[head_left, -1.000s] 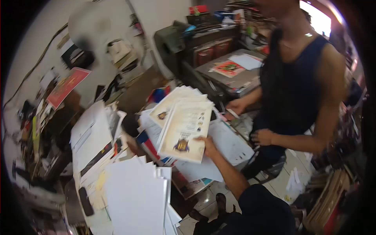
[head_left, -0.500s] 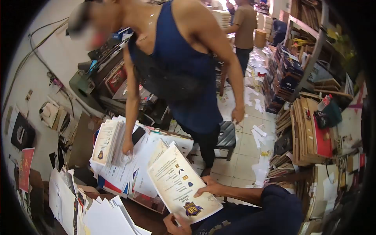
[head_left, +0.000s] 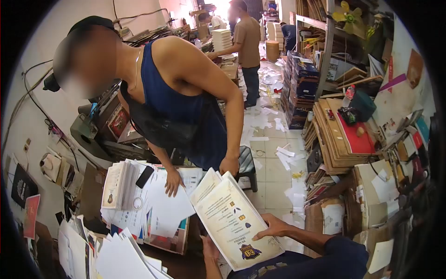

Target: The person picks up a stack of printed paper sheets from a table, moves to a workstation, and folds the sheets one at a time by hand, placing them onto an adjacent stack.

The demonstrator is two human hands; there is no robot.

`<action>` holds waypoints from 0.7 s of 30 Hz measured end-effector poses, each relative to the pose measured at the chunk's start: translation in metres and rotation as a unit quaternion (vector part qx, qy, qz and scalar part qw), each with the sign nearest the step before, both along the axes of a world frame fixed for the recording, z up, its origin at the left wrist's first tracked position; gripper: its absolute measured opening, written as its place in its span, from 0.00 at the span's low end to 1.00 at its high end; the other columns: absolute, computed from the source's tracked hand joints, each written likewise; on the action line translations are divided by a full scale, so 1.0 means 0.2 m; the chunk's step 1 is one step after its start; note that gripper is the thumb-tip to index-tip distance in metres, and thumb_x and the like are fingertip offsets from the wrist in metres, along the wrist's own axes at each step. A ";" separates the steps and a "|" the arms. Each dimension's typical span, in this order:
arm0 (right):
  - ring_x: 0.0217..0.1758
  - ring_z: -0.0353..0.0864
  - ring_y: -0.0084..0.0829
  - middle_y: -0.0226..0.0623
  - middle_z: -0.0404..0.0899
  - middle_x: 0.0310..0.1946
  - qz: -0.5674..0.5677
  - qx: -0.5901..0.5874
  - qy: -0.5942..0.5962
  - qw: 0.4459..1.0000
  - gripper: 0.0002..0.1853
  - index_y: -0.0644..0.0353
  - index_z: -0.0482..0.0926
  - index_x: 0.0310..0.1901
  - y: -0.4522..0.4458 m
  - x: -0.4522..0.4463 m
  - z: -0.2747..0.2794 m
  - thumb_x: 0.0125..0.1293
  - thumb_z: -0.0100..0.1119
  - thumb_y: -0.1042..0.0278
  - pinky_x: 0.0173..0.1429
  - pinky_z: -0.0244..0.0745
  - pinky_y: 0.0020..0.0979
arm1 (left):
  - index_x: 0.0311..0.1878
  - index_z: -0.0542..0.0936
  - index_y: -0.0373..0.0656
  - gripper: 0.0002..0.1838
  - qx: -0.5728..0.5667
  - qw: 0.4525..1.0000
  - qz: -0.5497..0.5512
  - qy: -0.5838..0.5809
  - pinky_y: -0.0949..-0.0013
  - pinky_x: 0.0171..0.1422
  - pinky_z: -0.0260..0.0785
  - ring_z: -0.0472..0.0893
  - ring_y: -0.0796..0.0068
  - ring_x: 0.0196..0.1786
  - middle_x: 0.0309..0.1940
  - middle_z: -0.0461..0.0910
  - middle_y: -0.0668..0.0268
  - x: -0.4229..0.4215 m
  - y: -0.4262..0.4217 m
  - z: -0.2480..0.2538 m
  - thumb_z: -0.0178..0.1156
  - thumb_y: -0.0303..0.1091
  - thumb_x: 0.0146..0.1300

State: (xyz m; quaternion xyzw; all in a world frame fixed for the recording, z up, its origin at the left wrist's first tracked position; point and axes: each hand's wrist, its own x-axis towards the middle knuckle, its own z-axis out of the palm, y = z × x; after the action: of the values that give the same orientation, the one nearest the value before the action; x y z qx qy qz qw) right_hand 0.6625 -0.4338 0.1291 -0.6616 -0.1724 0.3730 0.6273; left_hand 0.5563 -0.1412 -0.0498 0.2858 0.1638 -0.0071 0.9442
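Note:
A thick stack of printed sheets with a dark crest lies tilted in front of me. My right hand grips its right edge, thumb on top and the other fingers hidden beneath. My left hand is at the stack's lower left edge, its fingertips partly hidden there. Beyond the stack, a co-worker in a blue tank top leans over a paper-covered table. The co-worker's hand lies spread on white sheets. Another stack of the crested sheets stands left of that hand.
A black phone-like object and a clear ring lie on the table. Loose white papers pile up at lower left. Boards and books fill the right side. Paper scraps litter the tiled floor; other people stand farther back.
My view has tilted up. The stack in my hands has shifted right, and my left hand has moved from its lower corner to its left edge. The co-worker's hand now lies flat on white sheets.

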 end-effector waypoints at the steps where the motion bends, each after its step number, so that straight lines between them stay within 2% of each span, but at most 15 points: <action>1: 0.52 0.83 0.29 0.40 0.86 0.49 -0.019 -0.005 -0.025 0.999 0.30 0.66 0.81 0.57 -0.05 -0.05 0.04 0.51 0.81 0.71 0.61 0.76 0.33 | 0.77 0.61 0.35 0.50 -0.005 1.000 0.000 -0.001 0.52 0.74 0.66 0.71 0.57 0.73 0.72 0.70 0.54 -0.02 -0.02 -0.06 0.50 0.72 0.69; 3: 0.53 0.82 0.29 0.40 0.86 0.51 -0.026 -0.023 -0.029 0.999 0.33 0.66 0.80 0.58 -0.14 -0.15 0.04 0.50 0.82 0.69 0.61 0.76 0.33 | 0.76 0.62 0.36 0.49 0.159 0.987 -0.012 -0.026 0.51 0.66 0.76 0.76 0.53 0.67 0.70 0.73 0.55 -0.09 -0.08 -0.12 0.58 0.68 0.67; 4: 0.55 0.82 0.29 0.41 0.85 0.52 -0.034 -0.037 -0.033 0.998 0.36 0.66 0.79 0.60 -0.18 -0.20 0.05 0.49 0.83 0.68 0.62 0.75 0.33 | 0.76 0.62 0.36 0.44 0.161 0.983 0.004 -0.094 0.55 0.60 0.81 0.79 0.52 0.64 0.69 0.73 0.54 -0.11 -0.16 0.12 0.62 0.59 0.69; 5: 0.55 0.82 0.29 0.41 0.85 0.52 -0.031 -0.044 -0.035 0.998 0.36 0.66 0.79 0.60 -0.22 -0.27 0.10 0.49 0.83 0.68 0.62 0.75 0.33 | 0.76 0.62 0.36 0.44 0.154 0.983 0.007 -0.096 0.55 0.60 0.81 0.79 0.52 0.64 0.69 0.73 0.54 -0.15 -0.21 0.11 0.62 0.59 0.69; 7: 0.61 0.79 0.31 0.43 0.82 0.58 -0.084 0.015 -0.086 0.993 0.41 0.68 0.74 0.65 -0.28 -0.39 0.21 0.49 0.83 0.64 0.67 0.72 0.34 | 0.76 0.62 0.36 0.40 0.167 0.986 0.007 0.023 0.53 0.62 0.80 0.79 0.52 0.64 0.68 0.73 0.51 -0.23 -0.31 0.11 0.62 0.53 0.71; 8: 0.63 0.77 0.32 0.44 0.79 0.62 -0.057 0.017 -0.128 0.990 0.46 0.67 0.70 0.69 -0.33 -0.42 0.23 0.50 0.83 0.61 0.68 0.71 0.34 | 0.75 0.62 0.35 0.40 0.144 0.988 0.012 0.051 0.49 0.65 0.77 0.78 0.51 0.66 0.68 0.73 0.48 -0.28 -0.36 0.13 0.60 0.54 0.72; 9: 0.63 0.77 0.32 0.44 0.79 0.62 -0.056 0.016 -0.126 0.990 0.46 0.67 0.70 0.69 -0.37 -0.42 0.23 0.50 0.83 0.61 0.68 0.71 0.34 | 0.75 0.62 0.35 0.40 0.144 0.988 0.014 0.053 0.49 0.65 0.77 0.78 0.51 0.66 0.68 0.73 0.48 -0.31 -0.40 0.15 0.60 0.54 0.72; 11: 0.63 0.78 0.33 0.44 0.80 0.61 -0.058 0.032 0.019 0.998 0.47 0.67 0.70 0.69 -0.43 -0.44 0.20 0.49 0.84 0.59 0.69 0.70 0.35 | 0.75 0.61 0.34 0.36 -0.044 0.997 -0.033 -0.056 0.50 0.69 0.74 0.76 0.52 0.68 0.69 0.72 0.49 -0.38 -0.44 0.18 0.57 0.50 0.75; 12: 0.62 0.79 0.34 0.44 0.81 0.59 -0.077 -0.003 -0.047 0.996 0.45 0.67 0.72 0.68 -0.41 -0.47 0.19 0.50 0.83 0.58 0.69 0.70 0.36 | 0.75 0.61 0.34 0.36 -0.039 0.997 -0.035 -0.060 0.50 0.69 0.74 0.76 0.52 0.68 0.69 0.72 0.49 -0.40 -0.46 0.21 0.57 0.50 0.75; 14: 0.61 0.79 0.34 0.43 0.82 0.58 -0.084 0.001 -0.070 0.994 0.43 0.67 0.73 0.67 -0.46 -0.53 0.10 0.51 0.83 0.59 0.68 0.71 0.35 | 0.76 0.61 0.36 0.42 0.077 0.997 -0.020 -0.014 0.50 0.72 0.71 0.74 0.52 0.69 0.70 0.71 0.49 -0.44 -0.53 0.32 0.54 0.61 0.74; 16: 0.60 0.80 0.33 0.43 0.82 0.57 -0.082 0.002 -0.102 0.991 0.41 0.66 0.75 0.65 -0.56 -0.53 0.09 0.51 0.82 0.59 0.66 0.72 0.35 | 0.77 0.61 0.36 0.42 0.078 0.995 -0.002 -0.057 0.52 0.73 0.70 0.74 0.53 0.70 0.71 0.70 0.50 -0.45 -0.60 0.46 0.52 0.61 0.74; 18: 0.58 0.81 0.33 0.44 0.83 0.56 -0.041 0.049 -0.052 0.997 0.36 0.67 0.76 0.64 -0.65 -0.58 0.09 0.57 0.78 0.59 0.65 0.73 0.34 | 0.77 0.60 0.37 0.42 0.079 0.993 0.014 -0.081 0.53 0.74 0.69 0.74 0.54 0.70 0.72 0.70 0.52 -0.50 -0.62 0.55 0.50 0.62 0.75; 19: 0.58 0.81 0.33 0.44 0.83 0.56 -0.041 0.049 -0.050 0.997 0.36 0.67 0.76 0.64 -0.67 -0.57 0.07 0.57 0.78 0.59 0.65 0.73 0.34 | 0.77 0.60 0.37 0.41 0.122 0.988 0.017 -0.089 0.54 0.74 0.68 0.73 0.54 0.70 0.73 0.69 0.52 -0.52 -0.62 0.58 0.48 0.62 0.76; 21: 0.59 0.81 0.31 0.44 0.83 0.55 -0.115 0.021 0.057 0.992 0.34 0.68 0.76 0.64 -0.73 -0.55 0.05 0.61 0.75 0.57 0.64 0.74 0.33 | 0.78 0.59 0.38 0.41 0.156 0.984 0.019 -0.086 0.55 0.74 0.68 0.73 0.55 0.70 0.74 0.68 0.53 -0.57 -0.63 0.59 0.45 0.63 0.77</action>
State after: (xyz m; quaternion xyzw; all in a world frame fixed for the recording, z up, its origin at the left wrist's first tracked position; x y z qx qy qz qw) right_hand 0.5532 -0.5799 0.1387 -0.6418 -0.0670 0.3316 0.6883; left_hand 0.4424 -0.2669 0.0689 0.4262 0.0869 0.0614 0.8983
